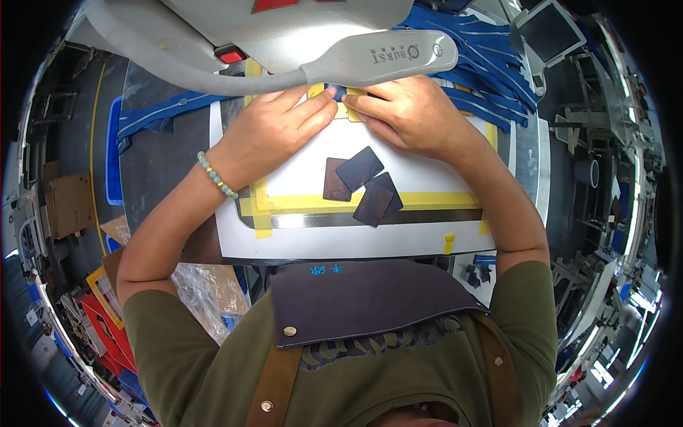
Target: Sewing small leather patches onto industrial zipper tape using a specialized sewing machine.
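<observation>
A small dark blue fabric piece [339,92] lies under the sewing machine's head, between the fingertips of both hands. From its left, my left hand [281,127] presses the piece with its fingers close together. My right hand [413,114] pinches in at the piece's right side, its index finger bent and its thumb partly hidden. Yellow guide pieces [354,108] sit beside the fingertips. Nearer to me, several dark rectangular patches [360,169] overlap loosely on the white work surface [299,174]. The grey lamp head hides the stitching area.
A grey gooseneck lamp [377,58] crosses low above my fingers, below the machine body [284,28]. Blue zipper strips [484,64] pile up at the back right; another blue zipper strip [167,110] runs left. Yellow tape [363,203] borders the surface. A blue bin [114,153] stands left.
</observation>
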{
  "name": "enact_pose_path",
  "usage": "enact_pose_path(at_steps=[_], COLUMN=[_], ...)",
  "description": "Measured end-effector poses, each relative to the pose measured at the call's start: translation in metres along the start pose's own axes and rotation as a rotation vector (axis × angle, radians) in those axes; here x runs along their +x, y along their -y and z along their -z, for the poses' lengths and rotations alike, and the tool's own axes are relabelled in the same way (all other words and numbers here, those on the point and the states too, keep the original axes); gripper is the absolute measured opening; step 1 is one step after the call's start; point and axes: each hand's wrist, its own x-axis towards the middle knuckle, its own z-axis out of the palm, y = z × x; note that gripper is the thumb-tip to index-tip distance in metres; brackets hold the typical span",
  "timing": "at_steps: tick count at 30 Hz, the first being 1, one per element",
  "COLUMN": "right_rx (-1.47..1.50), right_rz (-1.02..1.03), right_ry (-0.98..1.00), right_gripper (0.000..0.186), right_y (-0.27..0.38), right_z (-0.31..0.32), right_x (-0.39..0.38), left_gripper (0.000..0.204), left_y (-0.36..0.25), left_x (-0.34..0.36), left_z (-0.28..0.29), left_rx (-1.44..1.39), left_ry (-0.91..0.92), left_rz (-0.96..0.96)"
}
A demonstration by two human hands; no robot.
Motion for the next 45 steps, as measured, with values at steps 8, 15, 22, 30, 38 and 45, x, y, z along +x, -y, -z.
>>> enact_pose_path(at_steps=[8,15,22,30,38,45], right_rx=[0.04,0.012,0.009,0.022,0.011,0.009], right_rz=[-0.039,-0.1,-0.076,-0.096,-0.099,-0.088], right_ry=[0.008,0.067,0.084,0.099,0.13,0.131], right_gripper=[0.023,0.024,0.028,0.032,0.033,0.032], right_y=[0.001,0.009,0.012,0.013,0.015,0.013], right_z=[0.006,0.026,0.028,0.028,0.029,0.031], right_x=[-0.002,-0.005,-0.004,-0.007,-0.005,-0.005], left_gripper=[0.033,0.03,0.028,0.03,0.028,0.026], left_y=[-0.003,0.001,-0.001,0.0,-0.001,-0.001], left_x=[0.003,0.008,0.008,0.009,0.009,0.009], left_z=[0.003,0.003,0.006,0.004,0.006,0.004], left_rx=[-0.003,-0.068,-0.091,-0.08,-0.096,-0.089], left_ry=[0.013,-0.009,0.016,-0.022,-0.008,-0.036], left_rz=[0.017,0.022,0.047,0.026,0.038,0.032])
